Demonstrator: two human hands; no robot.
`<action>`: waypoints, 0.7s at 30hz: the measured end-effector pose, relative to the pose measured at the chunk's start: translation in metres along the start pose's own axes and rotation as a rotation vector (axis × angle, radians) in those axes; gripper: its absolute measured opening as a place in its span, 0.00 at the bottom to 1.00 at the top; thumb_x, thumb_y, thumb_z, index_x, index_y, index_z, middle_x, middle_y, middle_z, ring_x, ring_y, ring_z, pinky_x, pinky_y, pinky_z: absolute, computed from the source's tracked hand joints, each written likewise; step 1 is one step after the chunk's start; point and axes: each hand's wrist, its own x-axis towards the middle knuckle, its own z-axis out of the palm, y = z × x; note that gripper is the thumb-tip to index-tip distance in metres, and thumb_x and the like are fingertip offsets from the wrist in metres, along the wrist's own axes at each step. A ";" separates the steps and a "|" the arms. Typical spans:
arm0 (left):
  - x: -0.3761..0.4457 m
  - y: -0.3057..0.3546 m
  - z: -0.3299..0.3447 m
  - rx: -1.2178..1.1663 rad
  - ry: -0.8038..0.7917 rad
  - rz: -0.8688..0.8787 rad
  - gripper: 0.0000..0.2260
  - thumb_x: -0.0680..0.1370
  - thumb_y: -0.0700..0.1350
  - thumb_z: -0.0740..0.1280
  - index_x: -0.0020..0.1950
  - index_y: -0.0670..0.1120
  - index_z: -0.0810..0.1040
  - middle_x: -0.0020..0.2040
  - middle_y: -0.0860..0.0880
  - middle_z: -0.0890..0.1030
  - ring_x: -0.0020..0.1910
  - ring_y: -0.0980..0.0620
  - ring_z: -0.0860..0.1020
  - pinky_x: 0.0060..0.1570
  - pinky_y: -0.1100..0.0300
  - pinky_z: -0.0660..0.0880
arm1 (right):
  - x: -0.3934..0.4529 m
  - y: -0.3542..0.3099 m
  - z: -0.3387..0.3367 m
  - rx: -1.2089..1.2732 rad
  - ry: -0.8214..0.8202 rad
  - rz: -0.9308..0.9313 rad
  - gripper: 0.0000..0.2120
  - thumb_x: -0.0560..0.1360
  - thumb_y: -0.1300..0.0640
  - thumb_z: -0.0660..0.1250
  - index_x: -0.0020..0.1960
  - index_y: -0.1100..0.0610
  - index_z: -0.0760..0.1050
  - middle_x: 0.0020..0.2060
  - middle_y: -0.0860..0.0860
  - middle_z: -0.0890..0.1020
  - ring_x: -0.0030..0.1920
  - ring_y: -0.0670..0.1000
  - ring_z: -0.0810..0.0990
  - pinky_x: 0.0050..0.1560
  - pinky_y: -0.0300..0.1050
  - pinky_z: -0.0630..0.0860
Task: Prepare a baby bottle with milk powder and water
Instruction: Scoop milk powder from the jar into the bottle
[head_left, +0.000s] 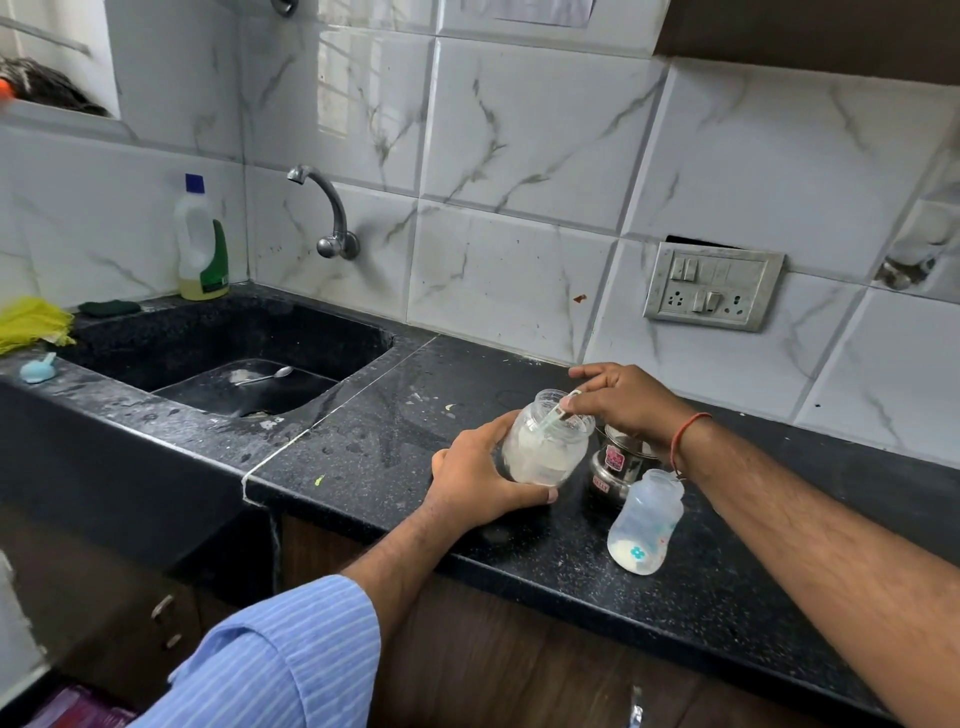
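on the far left of the dark counter (395, 415) lies a yellow cloth (31, 325), with a small blue cap (37, 368) in front of it and a soap bottle (201, 244) standing in the corner behind. the sink (130, 332) holds a spoon (265, 375) under the wall tap (324, 213).

right of the sink, the left hand (480, 478) wraps around a clear jar (545, 441) of white milk powder, fingers curled round its side and thumb across the front, tilting it a little off the counter. the right hand (621, 400) reaches over the jar mouth and pinches the handle of a clear plastic scoop (556, 413) that dips into the powder. just behind and to the right of the jar stands a small steel pot (618, 465), partly hidden by the right wrist. nearest the counter edge, just right of the pot, the baby bottle (647, 522) stands open, with what looks like a little white powder already at its bottom.

the step in hand appears to be scooping powder. the next move likely calls for lifting the loaded scoop level, carrying it across to the narrow bottle mouth, and tipping it in without spilling; water seems not yet added.
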 end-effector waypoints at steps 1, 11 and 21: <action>0.001 -0.001 0.001 -0.002 0.002 -0.005 0.44 0.62 0.67 0.83 0.75 0.73 0.68 0.58 0.75 0.80 0.67 0.63 0.77 0.75 0.44 0.61 | 0.000 -0.001 -0.002 0.024 0.026 0.010 0.07 0.74 0.60 0.77 0.39 0.51 0.88 0.68 0.46 0.79 0.67 0.50 0.77 0.71 0.53 0.73; 0.003 -0.004 0.005 0.071 -0.044 -0.039 0.39 0.62 0.70 0.79 0.71 0.66 0.74 0.54 0.70 0.82 0.62 0.61 0.80 0.78 0.43 0.64 | -0.008 0.005 -0.038 0.293 0.192 0.204 0.02 0.77 0.60 0.74 0.46 0.57 0.86 0.47 0.51 0.82 0.50 0.48 0.76 0.52 0.45 0.68; 0.000 -0.002 0.004 0.011 0.049 -0.059 0.55 0.62 0.76 0.72 0.86 0.63 0.57 0.78 0.59 0.73 0.80 0.52 0.68 0.80 0.37 0.60 | -0.058 0.019 -0.082 0.373 0.327 0.300 0.17 0.62 0.45 0.80 0.45 0.55 0.90 0.55 0.56 0.87 0.60 0.55 0.80 0.71 0.53 0.69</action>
